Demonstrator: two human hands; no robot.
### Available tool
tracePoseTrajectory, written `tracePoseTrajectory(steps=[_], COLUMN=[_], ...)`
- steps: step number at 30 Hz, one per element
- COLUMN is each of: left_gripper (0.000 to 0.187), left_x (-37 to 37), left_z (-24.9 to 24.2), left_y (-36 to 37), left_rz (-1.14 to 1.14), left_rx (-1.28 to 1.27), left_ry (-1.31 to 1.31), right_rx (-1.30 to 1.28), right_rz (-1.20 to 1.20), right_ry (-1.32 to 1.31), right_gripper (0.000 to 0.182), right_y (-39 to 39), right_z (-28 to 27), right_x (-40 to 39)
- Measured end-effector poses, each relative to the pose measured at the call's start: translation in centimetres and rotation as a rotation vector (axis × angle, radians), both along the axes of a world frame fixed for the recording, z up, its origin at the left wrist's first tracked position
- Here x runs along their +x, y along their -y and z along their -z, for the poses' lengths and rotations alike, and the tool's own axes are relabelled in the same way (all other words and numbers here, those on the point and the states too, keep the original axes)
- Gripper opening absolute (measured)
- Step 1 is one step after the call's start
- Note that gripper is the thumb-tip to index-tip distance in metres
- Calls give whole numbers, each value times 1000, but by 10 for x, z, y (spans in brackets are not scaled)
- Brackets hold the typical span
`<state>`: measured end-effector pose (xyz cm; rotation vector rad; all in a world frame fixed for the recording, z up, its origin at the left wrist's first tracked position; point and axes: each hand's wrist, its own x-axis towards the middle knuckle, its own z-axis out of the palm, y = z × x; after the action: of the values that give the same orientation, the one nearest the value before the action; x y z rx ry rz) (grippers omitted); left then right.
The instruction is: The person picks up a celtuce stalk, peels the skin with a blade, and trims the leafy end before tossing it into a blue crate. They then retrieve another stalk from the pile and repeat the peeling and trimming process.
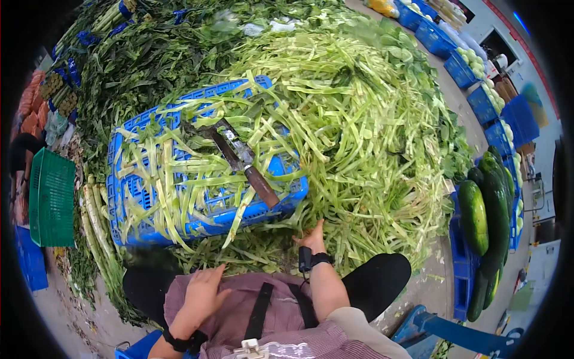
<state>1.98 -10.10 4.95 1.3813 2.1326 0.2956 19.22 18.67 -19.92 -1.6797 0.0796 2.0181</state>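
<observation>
Fingers spread, my left hand (203, 293) is over the purple checked apron (239, 299) on my lap and holds nothing. My right hand (311, 238) is low beside the heap of pale green peel strips (371, 149), just past my right knee; its visible fingers are apart and I see nothing in them. An upturned blue plastic crate (239, 226) stands in front of me, strewn with more strips. On it lies a knife (245, 164) with a dark, debris-covered blade and a brown wooden handle pointing toward me. Neither hand touches the knife.
Dark green leaves (137, 66) pile up behind the crate. Long peeled stalks (95, 221) lie at the left, near a green basket (52, 197). Large green gourds (487, 209) fill a blue crate at right. A blue stool (424, 329) stands at lower right.
</observation>
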Motion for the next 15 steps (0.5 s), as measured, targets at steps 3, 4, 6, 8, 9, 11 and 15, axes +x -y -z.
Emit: tracePoseTrajectory(steps=[3, 4, 6, 8, 9, 11, 15], left_gripper=[65, 67, 67, 67, 69, 68, 68], left_x=[0, -2, -8, -13, -12, -23, -35], left_z=[-14, -20, -17, -16, -19, -10, 8], left_y=[29, 39, 76, 98, 104, 126, 135], left_rz=[-94, -133, -336, -529, -612, -697, -890], left_rx=[73, 60, 2, 98, 95, 143, 215], left_ry=[-301, -393, -629, -766, -781, -957, -967], right_rx=[-196, -207, -30, -56, -108, -308, -75], right_rz=[-17, -19, 151, 323, 428, 535, 363], right_ry=[86, 82, 233, 140, 28, -44, -267], right_gripper=[92, 92, 90, 94, 100, 101, 102], right_y=[-9, -6, 8, 33, 43, 39, 13], right_z=[15, 20, 49, 76, 78, 79, 71], right_x=[-15, -15, -12, -12, -16, -24, -21])
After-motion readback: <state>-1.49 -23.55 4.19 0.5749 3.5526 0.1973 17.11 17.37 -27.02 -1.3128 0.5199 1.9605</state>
